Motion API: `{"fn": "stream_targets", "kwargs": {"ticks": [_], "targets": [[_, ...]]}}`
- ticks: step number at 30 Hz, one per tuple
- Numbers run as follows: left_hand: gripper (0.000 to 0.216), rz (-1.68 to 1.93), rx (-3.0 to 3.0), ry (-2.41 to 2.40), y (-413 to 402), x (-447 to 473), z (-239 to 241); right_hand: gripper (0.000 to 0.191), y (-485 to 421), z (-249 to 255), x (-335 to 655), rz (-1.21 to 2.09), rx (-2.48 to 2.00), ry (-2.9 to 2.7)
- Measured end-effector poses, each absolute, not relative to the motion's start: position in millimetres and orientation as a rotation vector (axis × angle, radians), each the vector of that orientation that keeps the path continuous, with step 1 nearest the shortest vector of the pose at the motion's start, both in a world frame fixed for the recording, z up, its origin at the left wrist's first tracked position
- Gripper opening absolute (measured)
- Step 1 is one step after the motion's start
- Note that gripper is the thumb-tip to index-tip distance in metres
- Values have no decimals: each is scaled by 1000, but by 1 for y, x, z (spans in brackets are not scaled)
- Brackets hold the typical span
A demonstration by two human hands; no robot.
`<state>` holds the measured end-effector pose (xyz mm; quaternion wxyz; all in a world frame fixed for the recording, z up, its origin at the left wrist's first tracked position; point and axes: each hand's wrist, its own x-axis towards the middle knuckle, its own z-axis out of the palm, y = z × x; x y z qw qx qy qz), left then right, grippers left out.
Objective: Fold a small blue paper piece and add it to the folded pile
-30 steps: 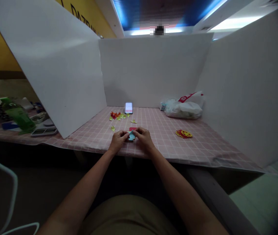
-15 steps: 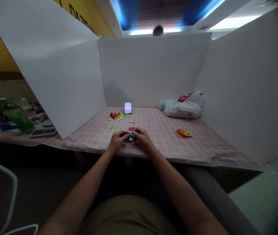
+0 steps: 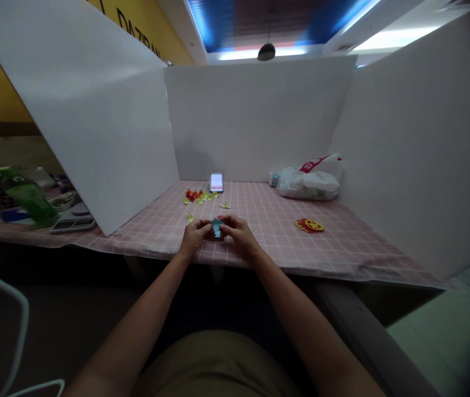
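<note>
Grip: the left hand (image 3: 194, 237) and the right hand (image 3: 238, 234) both pinch the blue paper (image 3: 217, 226) between their fingertips.
Where: the paper sits between the hands, just above the pink checked tablecloth (image 3: 342, 248), near its front edge.
Risk: the piece is small, so it may slip, or a crease may go crooked if one pinch loosens.
Risk: the loose folded pieces (image 3: 199, 196) lie near and a wrist could scatter them.
Surface: a phone (image 3: 216, 182) stands at the back, with a plastic bag (image 3: 311, 179) and a red-yellow cutout (image 3: 309, 225) to the right.
Room: white boards (image 3: 255, 116) wall in the table, and a lamp (image 3: 266, 52) hangs overhead.
</note>
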<state>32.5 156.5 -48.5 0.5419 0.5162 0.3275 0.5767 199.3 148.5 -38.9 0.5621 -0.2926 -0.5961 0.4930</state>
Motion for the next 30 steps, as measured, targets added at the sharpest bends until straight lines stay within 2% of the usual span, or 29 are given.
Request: {"fn": "stream_targets", "kwargs": {"ticks": [12, 25, 30], "targets": [[30, 1322, 1326, 763, 149, 34, -43, 15, 149, -42, 199, 1163, -713, -1312], [26, 1403, 1326, 835, 153, 33, -46, 26, 146, -39, 197, 1154, -690, -1436], [27, 1365, 1392, 837, 150, 34, -43, 7, 147, -41, 198, 1053, -739, -1452]]}}
